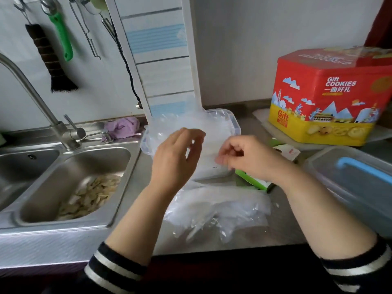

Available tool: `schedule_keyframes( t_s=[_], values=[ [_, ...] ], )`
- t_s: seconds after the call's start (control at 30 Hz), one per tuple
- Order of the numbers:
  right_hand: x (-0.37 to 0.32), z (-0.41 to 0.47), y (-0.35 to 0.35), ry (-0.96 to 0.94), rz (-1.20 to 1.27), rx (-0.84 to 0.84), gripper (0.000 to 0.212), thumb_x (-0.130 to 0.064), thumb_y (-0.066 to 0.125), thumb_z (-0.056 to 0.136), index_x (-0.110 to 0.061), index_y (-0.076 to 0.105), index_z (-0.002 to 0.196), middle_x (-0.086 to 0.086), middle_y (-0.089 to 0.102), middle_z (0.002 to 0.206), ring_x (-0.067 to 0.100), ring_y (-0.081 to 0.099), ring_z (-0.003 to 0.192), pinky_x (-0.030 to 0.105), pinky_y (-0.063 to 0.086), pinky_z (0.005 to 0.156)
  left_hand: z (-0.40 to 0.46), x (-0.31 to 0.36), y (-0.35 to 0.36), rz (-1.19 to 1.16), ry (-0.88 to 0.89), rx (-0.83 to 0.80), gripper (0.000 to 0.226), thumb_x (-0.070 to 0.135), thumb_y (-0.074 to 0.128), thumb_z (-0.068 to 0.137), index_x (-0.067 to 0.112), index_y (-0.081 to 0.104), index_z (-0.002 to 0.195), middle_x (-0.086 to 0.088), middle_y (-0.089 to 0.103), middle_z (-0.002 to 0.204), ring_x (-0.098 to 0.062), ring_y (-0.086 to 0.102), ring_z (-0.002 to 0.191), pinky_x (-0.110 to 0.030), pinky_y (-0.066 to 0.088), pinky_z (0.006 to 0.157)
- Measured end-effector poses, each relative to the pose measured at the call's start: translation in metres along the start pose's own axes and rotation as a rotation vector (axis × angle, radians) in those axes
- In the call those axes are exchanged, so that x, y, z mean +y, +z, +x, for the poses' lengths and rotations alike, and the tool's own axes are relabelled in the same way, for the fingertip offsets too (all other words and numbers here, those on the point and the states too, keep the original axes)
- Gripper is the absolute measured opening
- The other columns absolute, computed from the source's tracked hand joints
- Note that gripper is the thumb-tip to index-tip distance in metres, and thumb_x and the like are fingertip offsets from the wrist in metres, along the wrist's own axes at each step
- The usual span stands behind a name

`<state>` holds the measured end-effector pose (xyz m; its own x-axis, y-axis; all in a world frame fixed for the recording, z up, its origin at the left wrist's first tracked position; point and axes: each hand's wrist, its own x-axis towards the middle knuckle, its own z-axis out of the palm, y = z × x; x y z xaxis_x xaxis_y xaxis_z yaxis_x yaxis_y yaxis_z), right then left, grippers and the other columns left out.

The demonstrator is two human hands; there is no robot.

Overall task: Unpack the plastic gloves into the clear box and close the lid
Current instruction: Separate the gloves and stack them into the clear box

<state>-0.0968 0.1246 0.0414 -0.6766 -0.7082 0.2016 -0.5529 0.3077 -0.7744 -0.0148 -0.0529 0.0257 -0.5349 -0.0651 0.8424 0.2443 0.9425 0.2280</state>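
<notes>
The right hand (246, 158) has its fingers curled in, apparently pinching a thin clear sheet of gloves (203, 132); blur makes the exact contact hard to judge. The left hand (176, 158) hangs loosely open at its 9 o'clock, fingers relaxed above the same sheet, holding nothing that I can make out.

The gloves are heaped over the clear box (234, 124), which stands on the counter at 12 o'clock from the hands, and spill past its near rim. A flatter plastic pack (222, 211) lies at 6 o'clock, near the counter edge. A lidded tub (350, 179) sits at 3 o'clock, a cookie tin (322, 98) at 1 o'clock, the sink (70, 179) at 9 o'clock.

To do this well, I judge: press the heap down flat with open fingers and tuck every overhanging edge inside the rim, otherwise the lid will likely catch the film.
</notes>
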Motion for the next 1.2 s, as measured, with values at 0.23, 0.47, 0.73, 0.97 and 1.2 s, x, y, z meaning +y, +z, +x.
schedule_keyframes(
  t_s=[0.23, 0.47, 0.73, 0.97, 1.2],
  values=[
    [0.046, -0.04, 0.052, -0.051, -0.196, -0.081, 0.031, -0.033, 0.081, 0.072, -0.036, 0.053, 0.086, -0.021, 0.047, 0.095, 0.003, 0.051, 0.089, 0.032, 0.046, 0.085, -0.08, 0.012, 0.02, -0.253, -0.422, -0.229, 0.008, 0.034, 0.056, 0.09, 0.031, 0.062, 0.094, 0.02, 0.065, 0.084, -0.001, 0.058, 0.08, -0.018, 0.045, 0.07],
    [0.059, -0.051, 0.072, -0.111, -0.029, 0.133, 0.044, -0.062, 0.059, 0.075, -0.019, 0.064, 0.069, -0.013, 0.056, 0.089, 0.01, 0.057, 0.082, 0.031, 0.046, 0.076, -0.092, -0.001, 0.023, -0.14, -0.473, -0.259, 0.013, 0.028, 0.068, 0.086, 0.025, 0.07, 0.099, 0.012, 0.056, 0.118, -0.01, 0.056, 0.097, -0.024, 0.047, 0.076],
    [0.061, -0.049, 0.075, -0.05, -0.068, 0.155, 0.022, -0.038, 0.068, 0.086, -0.027, 0.059, 0.068, -0.016, 0.058, 0.093, 0.006, 0.057, 0.081, 0.023, 0.045, 0.076, -0.092, -0.007, 0.021, 0.114, -0.522, -0.378, 0.017, 0.026, 0.065, 0.088, 0.027, 0.071, 0.104, 0.008, 0.064, 0.096, -0.02, 0.051, 0.097, -0.024, 0.037, 0.074],
    [0.043, -0.036, 0.066, -0.052, -0.186, 0.164, 0.025, -0.043, 0.069, 0.082, -0.029, 0.065, 0.102, -0.017, 0.052, 0.105, 0.007, 0.053, 0.086, 0.03, 0.045, 0.078, -0.087, -0.008, 0.02, 0.125, -0.366, -0.113, 0.021, 0.032, 0.054, 0.087, 0.02, 0.07, 0.082, 0.007, 0.066, 0.084, -0.026, 0.053, 0.084, -0.035, 0.043, 0.074],
    [0.014, -0.02, 0.061, -0.057, -0.35, 0.125, 0.069, -0.05, 0.071, 0.078, -0.023, 0.043, 0.136, -0.004, 0.052, 0.131, 0.016, 0.045, 0.122, 0.03, 0.036, 0.101, -0.062, 0.004, 0.006, 0.07, -0.188, -0.07, 0.016, 0.025, 0.054, 0.089, 0.014, 0.065, 0.086, 0.006, 0.067, 0.084, -0.018, 0.055, 0.086, -0.022, 0.031, 0.08]
  ],
)
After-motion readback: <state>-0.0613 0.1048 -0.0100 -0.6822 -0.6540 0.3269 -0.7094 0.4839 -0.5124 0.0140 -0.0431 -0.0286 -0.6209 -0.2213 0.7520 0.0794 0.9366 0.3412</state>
